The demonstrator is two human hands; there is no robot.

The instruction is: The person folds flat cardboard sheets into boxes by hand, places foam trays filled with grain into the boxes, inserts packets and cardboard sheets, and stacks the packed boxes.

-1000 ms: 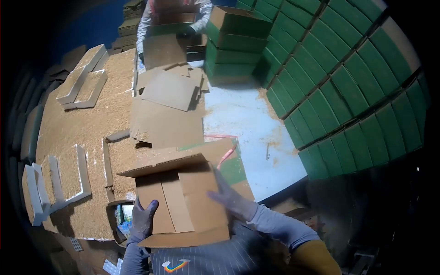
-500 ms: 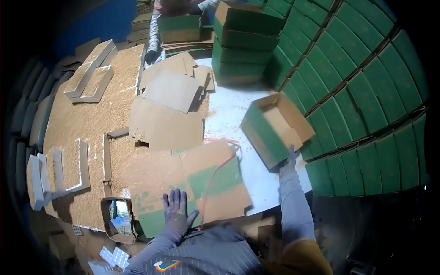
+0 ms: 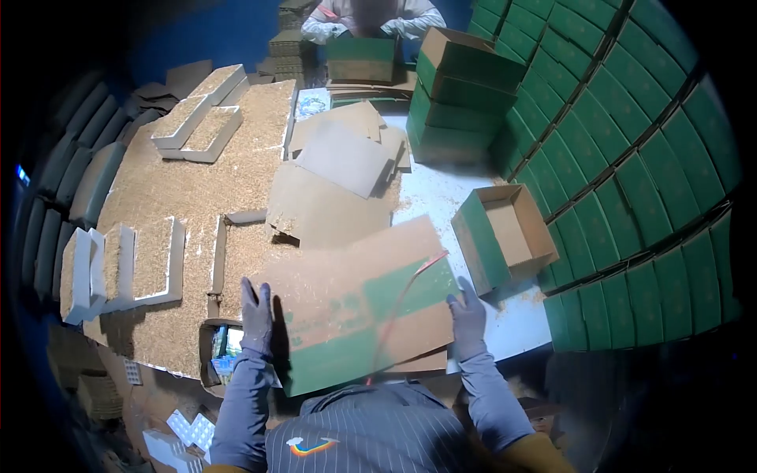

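Note:
A flat brown and green cardboard sheet [image 3: 359, 303] lies tilted in front of me, slightly blurred, with a dark shadow along its left edge. My left hand [image 3: 256, 319], gloved, is at that edge, thumb near the sheet's corner and fingers pointing up. At the right edge, my right hand [image 3: 468, 319] has its thumb against the cardboard and its fingers outside it. Both hands appear to hold the sheet between them. An open green and brown box [image 3: 482, 248] stands just beyond my right hand.
Wood-coloured granules [image 3: 169, 189] and white frames [image 3: 177, 272] cover the left surface. A small container [image 3: 206, 355] is near my left forearm. Loose cardboard [image 3: 331, 201] lies ahead. Green boxes [image 3: 615, 244] are stacked at right. Another person [image 3: 371, 20] works behind a box [image 3: 361, 59].
My right hand has let go of the box and come back to the sheet. My left hand has moved from its surface to its left edge. The sheet has turned and lifted slightly.

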